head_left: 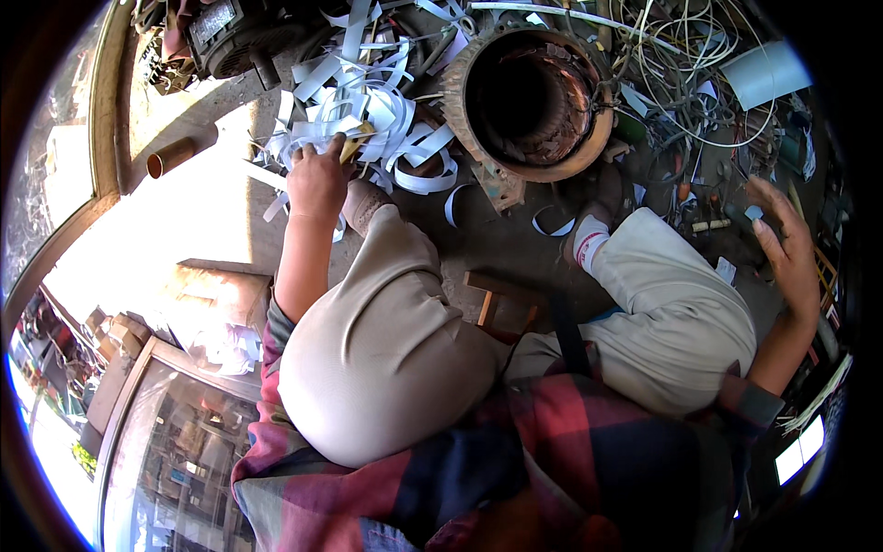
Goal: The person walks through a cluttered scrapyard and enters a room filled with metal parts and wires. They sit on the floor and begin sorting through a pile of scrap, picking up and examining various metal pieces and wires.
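Note:
My left hand reaches to a tangled heap of white, paper-like strips. Its thumb and fingers are apart, with the tips at the edge of the heap; no firm grip on a strip shows. Beside the thumb lies a yellowish flat piece. On the right, my right hand is raised with thumb and fingers spread. A small pale blue piece appears in the gap between them; whether it is held or lies behind, I cannot tell. Ahead, between my feet, stands a motor stator, a round rusty housing with copper-coloured windings inside.
A dark motor sits at the far left, with a short copper-coloured tube nearer on the floor. Loose pale wires and a light sheet crowd the far right. A small wooden stool shows between my legs. A glass-fronted cabinet stands at left.

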